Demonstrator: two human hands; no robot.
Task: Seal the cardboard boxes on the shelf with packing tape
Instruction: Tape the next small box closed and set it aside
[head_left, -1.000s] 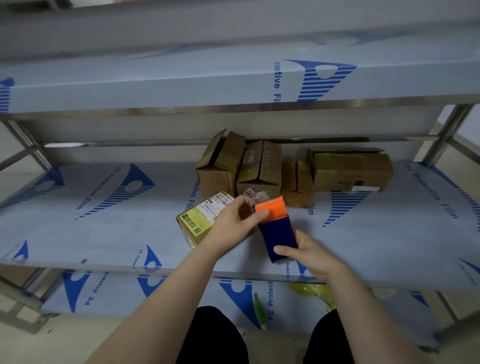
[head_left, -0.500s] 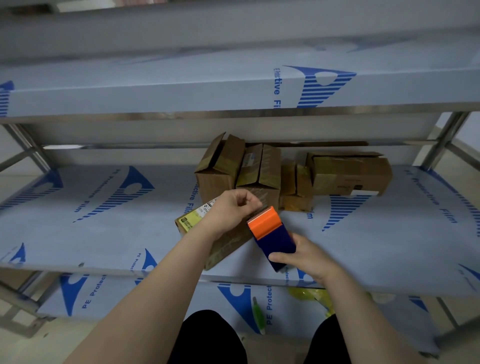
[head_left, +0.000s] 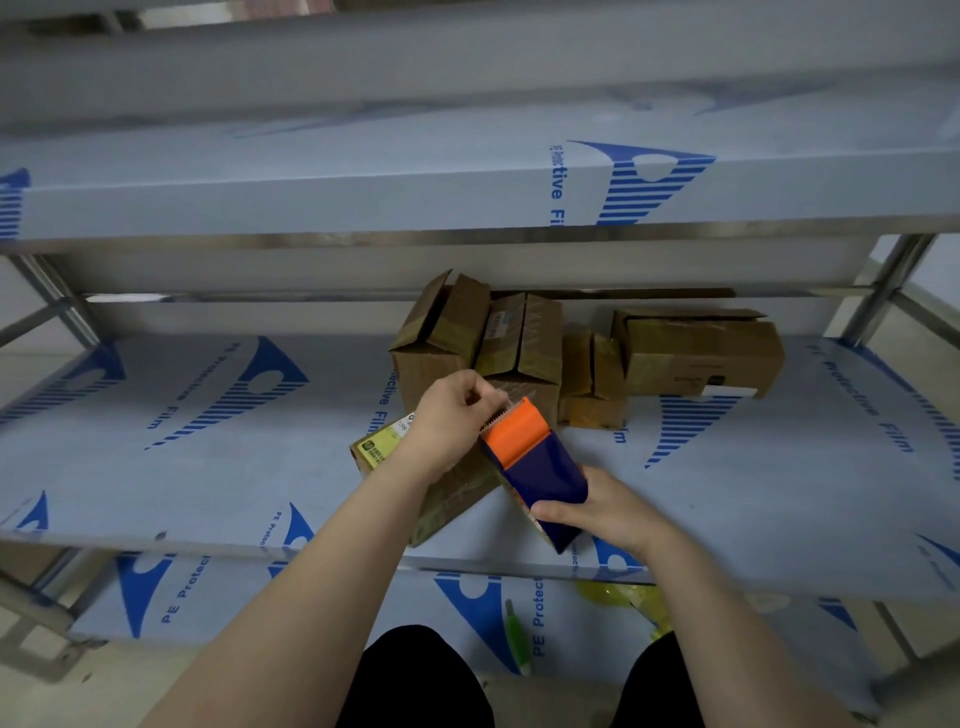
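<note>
Five cardboard boxes are counted on the middle shelf (head_left: 208, 467). Four are set along its back edge: open box (head_left: 436, 358), taped box (head_left: 519, 338), small box (head_left: 592, 384), long box (head_left: 701, 353). One labelled box (head_left: 457, 499) is nearer its front edge. One tape dispenser (head_left: 535, 467) is counted, and two hands: left hand (head_left: 452, 415), right hand (head_left: 608, 514).

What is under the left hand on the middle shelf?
A cardboard box with a yellow label, lying on the shelf. The left hand and tape dispenser cover most of its top, so its seam cannot be seen.

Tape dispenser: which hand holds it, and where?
The right hand grips the tape dispenser by its blue lower end; the left hand pinches at its orange toothed tip.
</note>
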